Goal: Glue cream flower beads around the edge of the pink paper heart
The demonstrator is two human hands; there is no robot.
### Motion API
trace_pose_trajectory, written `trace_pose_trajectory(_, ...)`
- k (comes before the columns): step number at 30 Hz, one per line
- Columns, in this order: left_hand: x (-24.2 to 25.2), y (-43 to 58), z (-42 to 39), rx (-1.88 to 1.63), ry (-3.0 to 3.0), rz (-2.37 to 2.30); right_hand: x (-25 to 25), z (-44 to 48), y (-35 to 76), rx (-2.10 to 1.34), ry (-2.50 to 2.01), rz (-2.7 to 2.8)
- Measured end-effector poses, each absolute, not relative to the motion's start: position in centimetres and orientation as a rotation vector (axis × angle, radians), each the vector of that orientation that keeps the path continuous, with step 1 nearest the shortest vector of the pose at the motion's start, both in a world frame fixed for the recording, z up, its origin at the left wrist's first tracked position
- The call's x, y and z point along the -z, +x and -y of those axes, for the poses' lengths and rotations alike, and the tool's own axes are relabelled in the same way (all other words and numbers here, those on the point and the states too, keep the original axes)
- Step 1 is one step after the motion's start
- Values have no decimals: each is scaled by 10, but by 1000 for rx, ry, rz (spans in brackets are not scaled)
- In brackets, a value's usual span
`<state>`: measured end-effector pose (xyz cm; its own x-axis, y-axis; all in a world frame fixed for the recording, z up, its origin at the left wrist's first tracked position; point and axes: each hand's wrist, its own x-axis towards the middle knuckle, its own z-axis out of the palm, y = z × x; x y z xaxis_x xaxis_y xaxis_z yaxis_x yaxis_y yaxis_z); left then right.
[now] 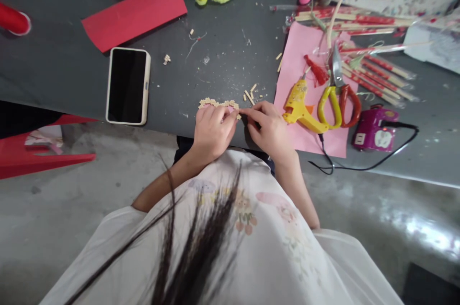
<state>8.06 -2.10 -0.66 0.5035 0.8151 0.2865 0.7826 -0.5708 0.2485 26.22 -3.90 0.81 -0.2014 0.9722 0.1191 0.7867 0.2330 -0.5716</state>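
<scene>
Near the table's front edge, a small pink piece (231, 109) has a bumpy border of short wooden bits (215, 102). My left hand (213, 131) is closed over it, fingers curled on its near side and hiding much of it. From the right, my right hand (269, 131) reaches in with its fingers drawn together, fingertips at the piece's right edge. Whatever is between those fingertips is too small to make out. Just beyond my right hand lie cut wooden stick pieces (249, 98), several of them very short.
At right, pink paper (300, 46) carries a yellow glue gun (297, 103), scissors (338, 99) and a red tassel (316, 71). A purple box (375, 127) trails a black cord. Packed sticks (381, 75) lie beyond. Leftward are a phone (127, 85) and red card (134, 15).
</scene>
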Motion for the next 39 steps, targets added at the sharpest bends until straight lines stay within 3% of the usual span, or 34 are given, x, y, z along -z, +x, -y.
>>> trace_pose_trajectory(39,13,88,25,-759,2499,-1589,-4,39,265,-536,-1568,2072)
